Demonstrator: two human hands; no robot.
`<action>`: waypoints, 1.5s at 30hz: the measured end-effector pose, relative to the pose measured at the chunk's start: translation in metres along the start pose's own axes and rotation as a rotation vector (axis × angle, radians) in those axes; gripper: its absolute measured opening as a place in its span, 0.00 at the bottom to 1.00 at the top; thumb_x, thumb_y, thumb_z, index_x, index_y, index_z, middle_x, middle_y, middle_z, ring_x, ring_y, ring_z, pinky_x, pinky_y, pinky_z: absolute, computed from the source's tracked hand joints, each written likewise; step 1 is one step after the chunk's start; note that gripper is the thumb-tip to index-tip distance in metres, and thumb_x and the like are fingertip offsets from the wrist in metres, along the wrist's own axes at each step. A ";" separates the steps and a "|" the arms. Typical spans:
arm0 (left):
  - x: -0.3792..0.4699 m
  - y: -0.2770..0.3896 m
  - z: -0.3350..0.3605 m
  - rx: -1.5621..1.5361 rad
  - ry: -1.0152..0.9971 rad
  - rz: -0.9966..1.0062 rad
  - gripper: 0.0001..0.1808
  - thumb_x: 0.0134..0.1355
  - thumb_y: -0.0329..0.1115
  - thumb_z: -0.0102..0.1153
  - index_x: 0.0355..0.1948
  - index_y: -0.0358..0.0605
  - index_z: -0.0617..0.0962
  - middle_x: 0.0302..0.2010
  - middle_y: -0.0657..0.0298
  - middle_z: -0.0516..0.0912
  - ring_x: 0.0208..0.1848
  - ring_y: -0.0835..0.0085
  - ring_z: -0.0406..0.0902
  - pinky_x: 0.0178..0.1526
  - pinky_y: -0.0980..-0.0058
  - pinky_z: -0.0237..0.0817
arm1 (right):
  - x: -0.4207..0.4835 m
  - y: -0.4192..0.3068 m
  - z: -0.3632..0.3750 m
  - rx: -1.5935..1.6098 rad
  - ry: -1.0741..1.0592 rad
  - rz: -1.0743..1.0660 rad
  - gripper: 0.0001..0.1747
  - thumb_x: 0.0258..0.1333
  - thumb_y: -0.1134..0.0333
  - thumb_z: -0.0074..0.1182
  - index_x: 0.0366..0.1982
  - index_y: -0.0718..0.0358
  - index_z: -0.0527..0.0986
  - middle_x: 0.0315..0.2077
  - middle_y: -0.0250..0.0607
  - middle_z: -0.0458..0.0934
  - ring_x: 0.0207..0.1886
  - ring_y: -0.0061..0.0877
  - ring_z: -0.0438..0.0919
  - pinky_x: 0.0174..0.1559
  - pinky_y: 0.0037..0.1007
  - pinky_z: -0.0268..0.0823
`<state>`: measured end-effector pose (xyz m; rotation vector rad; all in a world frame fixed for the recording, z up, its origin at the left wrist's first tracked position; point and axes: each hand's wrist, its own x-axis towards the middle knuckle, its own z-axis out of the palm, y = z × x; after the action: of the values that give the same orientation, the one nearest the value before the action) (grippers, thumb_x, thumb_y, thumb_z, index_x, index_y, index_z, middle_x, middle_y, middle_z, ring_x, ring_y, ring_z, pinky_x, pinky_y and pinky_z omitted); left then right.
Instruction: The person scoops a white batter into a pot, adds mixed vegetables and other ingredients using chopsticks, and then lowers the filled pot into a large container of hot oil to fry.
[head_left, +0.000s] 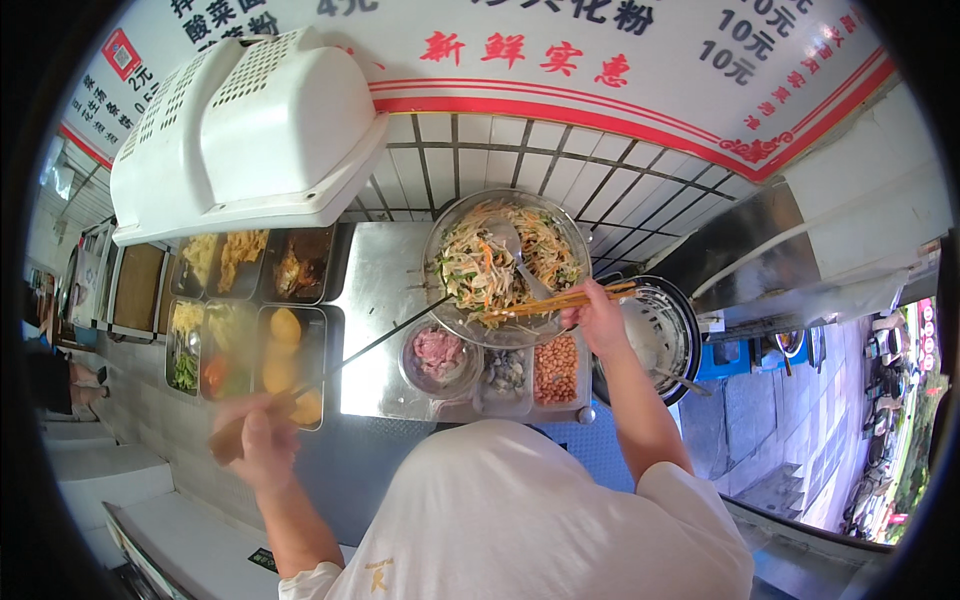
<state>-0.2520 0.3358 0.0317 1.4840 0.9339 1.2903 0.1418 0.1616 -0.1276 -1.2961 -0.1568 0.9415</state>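
My right hand (598, 319) grips a pair of wooden chopsticks (555, 302), their tips at the near edge of a heap of shredded vegetables (484, 274). That heap fills a wide round metal bowl (581, 259), where a metal spoon (517, 255) also lies. My left hand (259, 439), blurred, is shut on the wooden handle of a long thin dark utensil (375, 343). Its far end reaches the bowl's left side. Below the bowl stand a round bowl of raw pink meat (439, 352), a tub of grey pieces (504, 375) and a tub of peanuts (556, 367).
Metal trays of food (326, 360) stand at the left, beneath a white plastic housing (255, 135). A large round pot (686, 337) holding a ladle is right of the steel worktop (375, 300). White wall tiles (487, 161) rise behind. Another person's legs show at far left.
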 end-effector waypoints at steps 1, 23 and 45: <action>0.002 0.000 -0.001 -0.011 -0.034 0.012 0.20 0.60 0.46 0.59 0.32 0.35 0.76 0.21 0.59 0.78 0.13 0.80 0.66 0.13 0.82 0.53 | 0.004 0.003 0.001 0.053 -0.077 -0.068 0.21 0.66 0.54 0.43 0.36 0.66 0.74 0.21 0.40 0.77 0.22 0.25 0.76 0.28 0.28 0.70; 0.004 0.002 0.009 0.000 -0.228 0.193 0.17 0.60 0.43 0.59 0.32 0.36 0.74 0.20 0.61 0.74 0.12 0.79 0.67 0.12 0.83 0.54 | 0.007 -0.063 0.061 -0.206 0.048 -0.161 0.22 0.68 0.56 0.41 0.36 0.70 0.75 0.20 0.41 0.78 0.21 0.24 0.77 0.26 0.26 0.71; 0.010 -0.002 0.001 -0.032 -0.283 0.243 0.15 0.60 0.40 0.59 0.32 0.36 0.74 0.23 0.59 0.75 0.12 0.78 0.69 0.11 0.83 0.55 | -0.012 -0.073 0.071 -0.489 -0.160 -0.528 0.17 0.65 0.60 0.47 0.38 0.68 0.78 0.26 0.39 0.81 0.27 0.19 0.79 0.31 0.22 0.70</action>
<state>-0.2489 0.3455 0.0320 1.7413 0.5594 1.2156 0.1290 0.2090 -0.0372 -1.5135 -0.8537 0.5607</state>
